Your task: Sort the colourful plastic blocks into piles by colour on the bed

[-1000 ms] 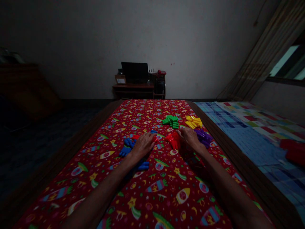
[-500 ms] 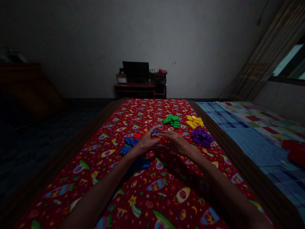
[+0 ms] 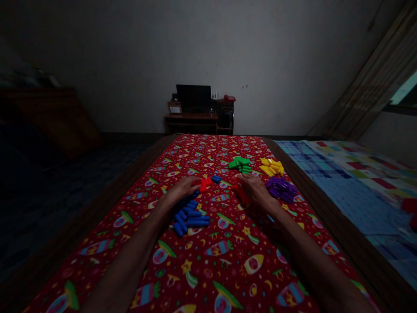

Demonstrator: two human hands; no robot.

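My left hand [image 3: 185,188] rests with its fingertips at a few red pieces [image 3: 205,184], just above a pile of blue pieces [image 3: 190,215]; whether it grips one is hidden. One blue piece [image 3: 216,178] lies apart, right of those red ones. Over another group of red pieces [image 3: 240,191] is my right hand [image 3: 254,188], its fingers curled down and partly covering them; its grip is unclear. Green pieces [image 3: 240,164] lie beyond it, with yellow pieces [image 3: 271,167] and purple pieces [image 3: 281,189] to its right.
A red patterned cloth [image 3: 224,248] covers the surface under the pieces. Blue bedding [image 3: 329,195] lies along the right. A desk [image 3: 192,116] with a black monitor [image 3: 194,98] stands by the far wall, and a wooden cabinet [image 3: 65,117] at the left.
My hands have moved apart, the left to the left and the right to the right. The lone blue piece, earlier between them, now lies on the cloth. The view has shifted slightly.
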